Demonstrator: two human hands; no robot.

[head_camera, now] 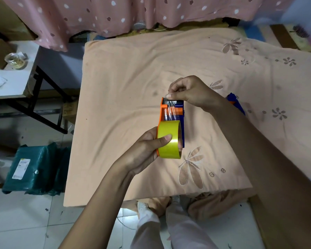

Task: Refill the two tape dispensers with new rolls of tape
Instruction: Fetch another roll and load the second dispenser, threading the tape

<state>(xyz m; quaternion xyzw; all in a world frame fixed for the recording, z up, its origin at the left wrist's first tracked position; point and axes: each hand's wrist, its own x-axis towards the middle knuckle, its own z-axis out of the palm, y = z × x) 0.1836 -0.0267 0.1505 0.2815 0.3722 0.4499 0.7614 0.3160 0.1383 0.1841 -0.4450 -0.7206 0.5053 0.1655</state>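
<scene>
Hands work above the peach-covered worktop [133,78]. The left hand [144,150] has its grip curled round the yellow tape roll [169,141] seated in the orange-and-blue dispenser [180,108]. The right hand [188,90] pinches the clear tape end [171,110] at the dispenser's top. A second dispenser [235,103] lies just behind the right wrist.

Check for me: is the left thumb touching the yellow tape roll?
Touching. The head view shows the left hand gripping the tape dispenser, its thumb lying flat across the outer face of the yellow tape roll, no gap visible.
</scene>
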